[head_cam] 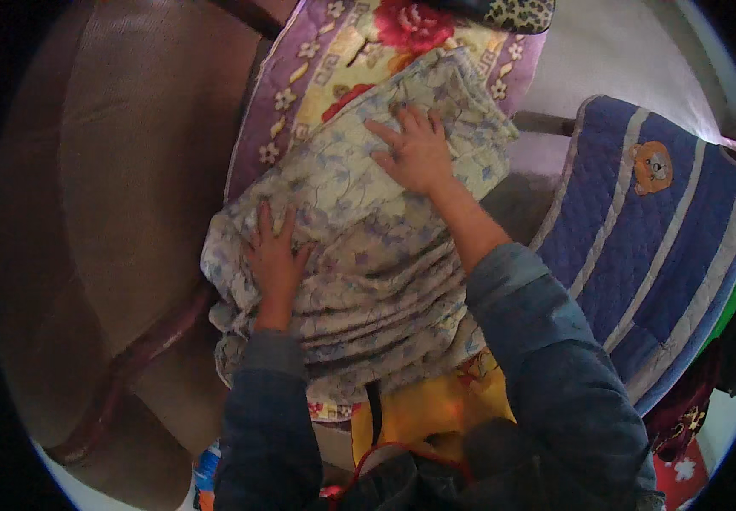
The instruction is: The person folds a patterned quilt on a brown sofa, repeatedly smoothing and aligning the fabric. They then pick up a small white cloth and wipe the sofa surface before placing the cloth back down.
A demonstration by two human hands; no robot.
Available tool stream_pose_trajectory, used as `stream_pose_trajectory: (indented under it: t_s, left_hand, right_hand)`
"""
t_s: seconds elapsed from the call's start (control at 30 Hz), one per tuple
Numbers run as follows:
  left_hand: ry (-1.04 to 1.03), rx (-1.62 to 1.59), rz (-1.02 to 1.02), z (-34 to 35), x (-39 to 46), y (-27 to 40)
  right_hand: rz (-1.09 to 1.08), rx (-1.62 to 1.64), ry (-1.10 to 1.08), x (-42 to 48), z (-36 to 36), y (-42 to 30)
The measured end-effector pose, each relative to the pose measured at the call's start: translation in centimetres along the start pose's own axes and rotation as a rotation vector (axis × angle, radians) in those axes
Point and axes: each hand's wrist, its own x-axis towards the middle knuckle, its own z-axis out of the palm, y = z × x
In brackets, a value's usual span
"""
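Observation:
A floral-patterned cloth (368,236), pale with blue-grey flowers, lies before me, smooth in its upper part and bunched into folds lower down. My left hand (275,259) rests on its left part, palm down with fingers spread. Farther up and to the right, my right hand (414,148) lies on the smoother part, its fingers also apart. Neither hand grips the fabric. Beneath the cloth is a purple-bordered mat (266,128) with red flowers on a yellow ground.
Brown sofa upholstery (144,160) stretches along the left. To the right hangs a blue quilted cover (630,249) with grey stripes and a bear patch. A leopard-print item (521,14) sits at the top. Yellow fabric (419,409) shows near my body.

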Motion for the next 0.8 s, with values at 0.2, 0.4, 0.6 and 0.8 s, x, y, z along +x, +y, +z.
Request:
stream_pose_trajectory:
  t_s: [0.2, 0.4, 0.6, 0.8]
  left_hand:
    - [0.004, 0.014, -0.028, -1.1, -1.8, -0.4]
    - [-0.027, -0.132, 0.138, -4.1, -6.2, -2.5]
    - [-0.082, -0.273, 0.014, -9.6, -15.9, -7.2]
    - [-0.018, -0.485, -0.292, -5.2, -26.8, -13.1]
  right_hand:
    - [0.197, 0.672, -0.091, -2.4, -6.9, 1.4]
    - [0.073, 0.283, -0.481, -17.8, -11.9, 0.9]
    - [-0.141, 0.122, -0.75, -21.0, -9.8, -7.5]
    - [-0.163, -0.118, -0.815, -15.7, -5.3, -7.9]
